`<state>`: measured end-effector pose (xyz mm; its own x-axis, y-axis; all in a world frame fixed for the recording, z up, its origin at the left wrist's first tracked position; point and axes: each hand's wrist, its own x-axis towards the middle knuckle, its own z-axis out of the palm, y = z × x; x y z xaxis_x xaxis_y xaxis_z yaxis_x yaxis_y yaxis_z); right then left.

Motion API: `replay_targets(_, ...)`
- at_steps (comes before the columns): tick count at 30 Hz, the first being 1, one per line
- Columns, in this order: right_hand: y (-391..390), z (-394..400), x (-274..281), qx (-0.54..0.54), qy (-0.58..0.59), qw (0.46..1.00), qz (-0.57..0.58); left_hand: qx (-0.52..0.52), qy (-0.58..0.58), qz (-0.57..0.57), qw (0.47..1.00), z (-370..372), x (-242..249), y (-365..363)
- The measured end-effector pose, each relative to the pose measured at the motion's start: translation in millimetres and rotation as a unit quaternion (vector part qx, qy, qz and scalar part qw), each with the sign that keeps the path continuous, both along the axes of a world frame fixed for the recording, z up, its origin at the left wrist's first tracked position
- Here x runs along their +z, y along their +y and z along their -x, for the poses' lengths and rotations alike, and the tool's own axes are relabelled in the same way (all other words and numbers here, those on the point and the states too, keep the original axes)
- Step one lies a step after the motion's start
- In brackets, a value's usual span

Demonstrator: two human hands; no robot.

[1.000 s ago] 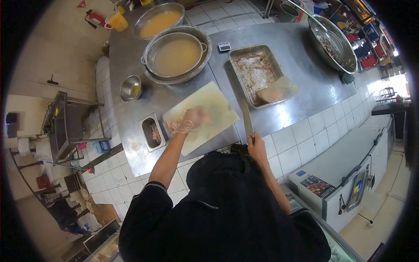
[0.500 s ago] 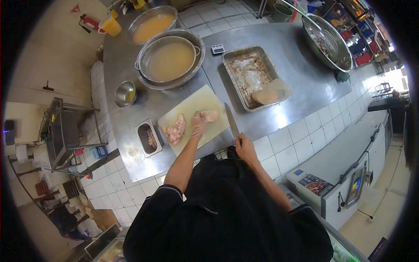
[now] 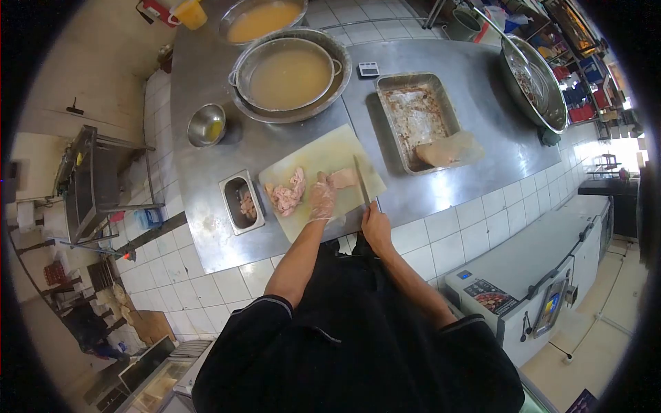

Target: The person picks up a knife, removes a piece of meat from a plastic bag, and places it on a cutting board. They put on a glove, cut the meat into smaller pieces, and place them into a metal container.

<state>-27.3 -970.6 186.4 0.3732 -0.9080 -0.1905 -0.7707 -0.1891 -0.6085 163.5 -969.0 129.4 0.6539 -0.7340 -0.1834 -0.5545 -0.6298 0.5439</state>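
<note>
My left hand (image 3: 322,197), in a clear plastic glove, holds the left end of a pale pink piece of raw meat (image 3: 343,178) against the cutting board (image 3: 323,153). A long kitchen knife (image 3: 361,177) is gripped by its handle in my right hand (image 3: 376,225). Its blade points away from me over the board, just right of the meat. Left of my gloved hand lies a heap of cut raw meat (image 3: 288,194). Beside the board, a small steel container (image 3: 227,193) has bits of meat in it.
Behind the board stand a pot of cloudy liquid (image 3: 334,65) and a small bowl (image 3: 197,129). To the right are a soiled metal tray (image 3: 385,124) with a filled plastic bag (image 3: 447,150), a small digital device (image 3: 368,69) and a large steel bowl (image 3: 554,113).
The knife has moved left, from beside the board's right edge to over the board near the meat. My left hand still holds the meat. The whole view has shifted slightly.
</note>
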Motion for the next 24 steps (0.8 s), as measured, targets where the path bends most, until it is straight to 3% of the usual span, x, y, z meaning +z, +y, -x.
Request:
replay_targets(5, 1.5, -0.1, 2.8, -0.007, -0.005, 1.0, 0.018, 0.021, -0.108, 0.061, 0.992, 1.3, 8.6, 4.7)
replay_targets(8, -0.4, 6.9, -1.1, -0.005, 0.011, 1.0, 0.026, -0.024, -0.159, 0.162, 0.974, 5.3, 50.1, 8.3)
replay_targets(11, -5.2, 5.0, -2.7, -0.013, 0.013, 0.999, 0.036, -0.159, -0.133, 0.268, 0.941, 15.2, 11.0, 5.6)
replay_targets(14, -12.7, -0.6, 1.8, 0.021, 0.029, 0.998, 0.044, -0.147, -0.055, 0.273, 0.949, 29.9, -14.6, 2.1)
replay_targets(24, -76.7, -55.3, -12.8, 0.147, 0.068, 0.985, 0.056, -0.089, -0.053, 0.31, 0.945, 36.3, 3.0, -3.0)
